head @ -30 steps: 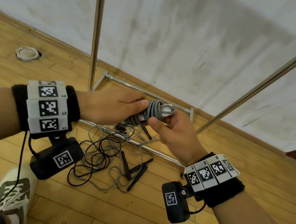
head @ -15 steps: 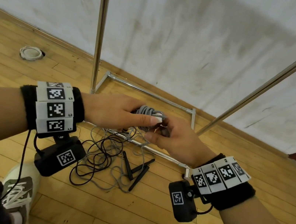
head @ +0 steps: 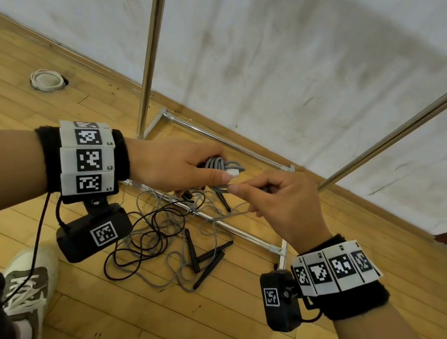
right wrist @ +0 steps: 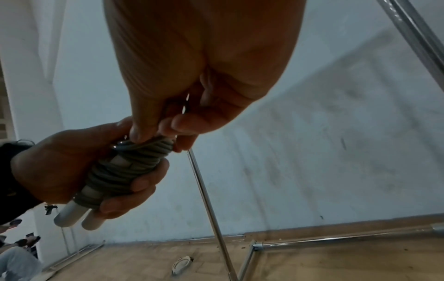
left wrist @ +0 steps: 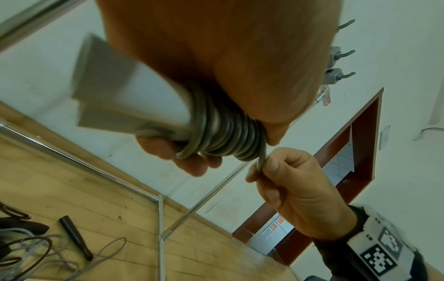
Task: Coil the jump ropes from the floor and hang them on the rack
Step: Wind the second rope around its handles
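My left hand (head: pixel 181 167) grips a grey jump rope (head: pixel 221 164) whose cord is wound in tight turns round its two pale handles (right wrist: pixel 79 214). The coil (left wrist: pixel 228 140) shows under my palm in the left wrist view. My right hand (head: pixel 276 198) pinches the loose end of the grey cord (left wrist: pixel 260 161) just right of the coil. On the wooden floor below lies a tangle of black and grey ropes (head: pixel 159 235) with several black handles (head: pixel 203 254). The metal rack (head: pixel 151 49) stands against the wall behind my hands.
The rack's base frame (head: pixel 221 139) lies on the floor by the wall, and a slanted bar (head: pixel 417 118) rises at the right. A white ring (head: pixel 46 79) sits on the floor at the left. My shoes (head: pixel 31 285) stand near the tangle.
Both hands have dropped a little and drawn closer. My right hand went from holding the coil's looped end to pinching the cord end beside the coil.
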A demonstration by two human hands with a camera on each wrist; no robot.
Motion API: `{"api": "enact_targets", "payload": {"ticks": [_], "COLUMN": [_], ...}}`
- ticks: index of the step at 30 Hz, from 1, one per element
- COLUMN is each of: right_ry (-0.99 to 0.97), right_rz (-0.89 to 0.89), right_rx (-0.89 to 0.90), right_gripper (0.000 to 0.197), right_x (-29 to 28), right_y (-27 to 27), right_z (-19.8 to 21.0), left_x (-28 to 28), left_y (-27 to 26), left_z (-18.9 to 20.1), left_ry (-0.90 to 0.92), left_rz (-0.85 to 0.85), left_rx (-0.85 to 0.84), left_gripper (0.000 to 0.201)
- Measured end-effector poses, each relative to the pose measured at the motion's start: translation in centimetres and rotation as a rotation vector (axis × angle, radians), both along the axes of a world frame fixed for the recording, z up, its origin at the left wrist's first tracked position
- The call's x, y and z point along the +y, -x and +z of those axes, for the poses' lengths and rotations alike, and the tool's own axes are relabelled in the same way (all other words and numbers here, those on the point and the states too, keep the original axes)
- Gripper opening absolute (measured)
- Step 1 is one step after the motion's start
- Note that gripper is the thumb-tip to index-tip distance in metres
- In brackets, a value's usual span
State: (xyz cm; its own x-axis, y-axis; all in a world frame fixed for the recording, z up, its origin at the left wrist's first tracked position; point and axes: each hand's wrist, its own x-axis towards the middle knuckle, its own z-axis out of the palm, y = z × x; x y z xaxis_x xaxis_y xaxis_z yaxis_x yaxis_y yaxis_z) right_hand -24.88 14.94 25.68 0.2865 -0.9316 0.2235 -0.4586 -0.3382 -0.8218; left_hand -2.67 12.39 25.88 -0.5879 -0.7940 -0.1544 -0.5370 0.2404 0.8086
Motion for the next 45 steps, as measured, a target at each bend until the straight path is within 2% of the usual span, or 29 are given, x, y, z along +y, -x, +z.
{"api": "enact_targets", "payload": {"ticks": [5, 9, 11, 14, 18, 20, 24, 29, 33, 36, 40, 45], "right_ry": [-0.094, -0.157, -0.211, -0.257, -0.281, -0.277, -0.259, -0.273, -0.306, -0.345, -0.407, -0.397], "right_rz": [-0.037, 0.025, 0.031, 0.021, -0.039, -0.059, -0.082, -0.06, -0.07, -0.08, -0.051, -0.093], "right_rx": [-0.25, -0.398, -0.415, -0.406, -0.456, -0.449, -0.376, -0.349, -0.358, -0.356, -0.288, -0.204], "right_gripper": [0.03, 0.011, 0.007, 0.018, 0.011, 0.002, 0.005, 0.007, 0.012, 0.018, 0.025, 0.016], "right_x": [0.1, 0.0, -0.2, -0.3, -0.3, -0.4, -0.4, -0.2, -0.3, -0.3, -0.2, -0.1], "right_y": [-0.5, -0.6, -0.2, 0.1, -0.3, -0.4, -0.5, -1.3, -1.5, -1.5, -1.6, -2.2], "right_z": [0.5, 1.2, 1.2, 0.9, 0.7, 0.7, 0.4, 0.0, 0.1, 0.1, 0.1, -0.2], "left_x": [0.0, 0.0, -0.1, -0.4, -0.3, -0.3, -0.3, -0.3, -0.3, -0.1, 0.1, -0.1], "left_y": [0.2, 0.1, 0.1, -0.1, -0.1, -0.1, -0.2, -0.1, -0.1, 0.1, 0.0, 0.1], "left_z": [-0.3, -0.6, -0.6, -0.5, -0.4, -0.6, -0.7, -0.8, -0.6, -0.8, -1.1, -1.3], "left_ry": [-0.034, -0.021, -0.02, 0.011, 0.113, 0.175, 0.223, 0.37, 0.479, 0.667, 0.875, 0.943], "left_rz": [0.058, 0.064, 0.089, 0.117, 0.096, 0.087, 0.092, 0.039, -0.001, -0.027, -0.07, -0.07], "left_rx": [-0.007, -0.044, -0.003, 0.033, -0.047, -0.094, -0.092, -0.141, -0.252, -0.383, -0.445, -0.544], "left_gripper": [0.055, 0.064, 0.061, 0.053, 0.063, 0.067, 0.064, 0.069, 0.063, 0.067, 0.068, 0.066]}}
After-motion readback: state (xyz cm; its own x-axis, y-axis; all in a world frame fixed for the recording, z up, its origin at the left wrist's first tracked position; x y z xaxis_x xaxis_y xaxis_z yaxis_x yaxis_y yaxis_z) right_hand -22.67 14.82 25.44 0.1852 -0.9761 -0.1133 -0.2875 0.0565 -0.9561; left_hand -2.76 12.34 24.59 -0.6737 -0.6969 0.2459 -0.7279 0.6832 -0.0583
